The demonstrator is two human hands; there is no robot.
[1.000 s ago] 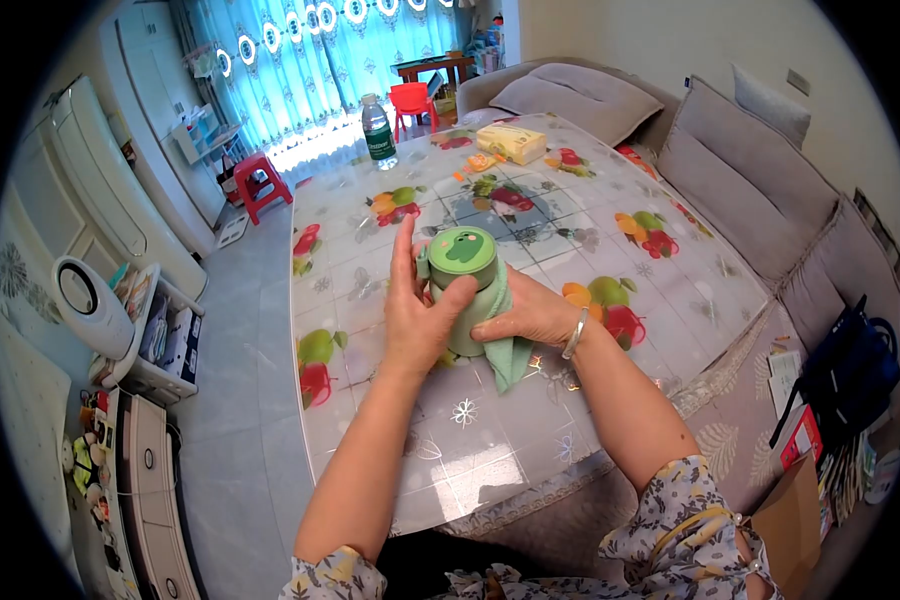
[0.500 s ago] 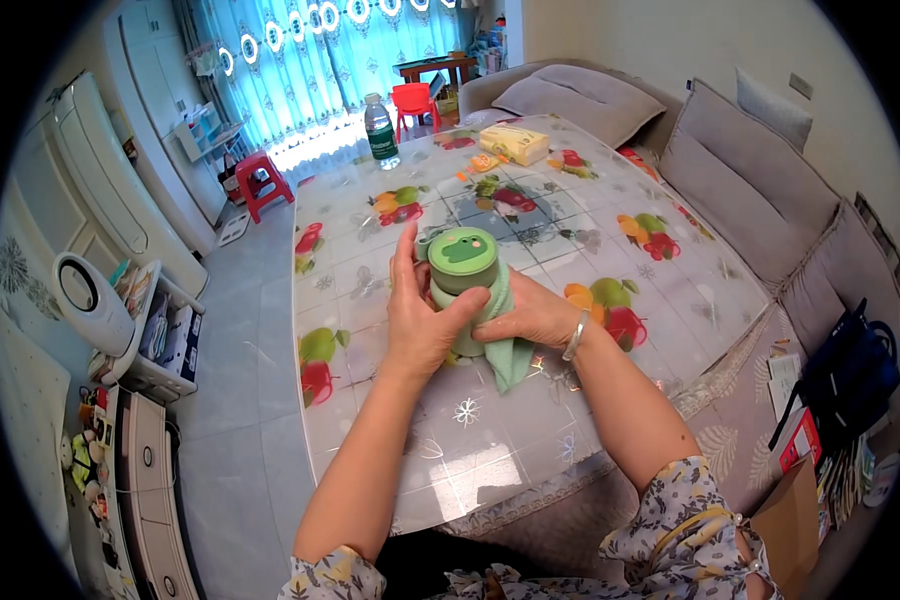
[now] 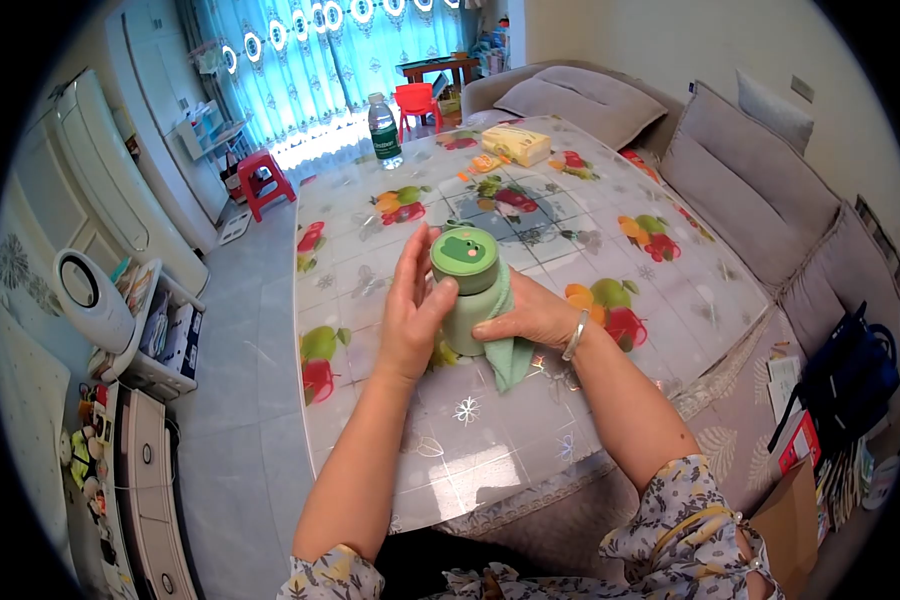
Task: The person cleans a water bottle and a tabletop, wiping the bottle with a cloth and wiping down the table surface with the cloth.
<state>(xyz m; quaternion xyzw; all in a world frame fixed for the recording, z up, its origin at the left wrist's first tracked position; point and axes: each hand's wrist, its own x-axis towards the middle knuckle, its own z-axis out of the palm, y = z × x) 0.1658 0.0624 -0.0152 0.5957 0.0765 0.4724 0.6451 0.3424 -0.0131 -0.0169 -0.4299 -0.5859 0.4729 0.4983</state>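
Note:
A pale green insulated cup (image 3: pixel 460 320) stands upright between my hands, with a green cartoon face on its lid (image 3: pixel 465 252) and a small strap loop at the lid's far edge. My left hand (image 3: pixel 410 310) curves round the cup's left side. Its thumb presses near the lid's lower edge, and its fingers reach up beside the lid. My right hand (image 3: pixel 535 318) grips a light green cloth (image 3: pixel 511 362) against the cup's right side, thumb across the front. The cloth's corner hangs down below that hand. Most of the right fingers are hidden behind cup and cloth.
The table (image 3: pixel 370 300) has a clear fruit-patterned cover. Toward its far end stand a water bottle (image 3: pixel 384 132) and a tissue pack (image 3: pixel 516 144). A sofa (image 3: pixel 750 190) runs along the right, with a dark blue backpack (image 3: pixel 850 370). A red stool (image 3: pixel 263 183) stands left.
The cup has turned, bringing the strap loop from the lid's left to its far side and rotating the face. My left thumb has drawn back leftward; the cloth has slipped off the cup's front.

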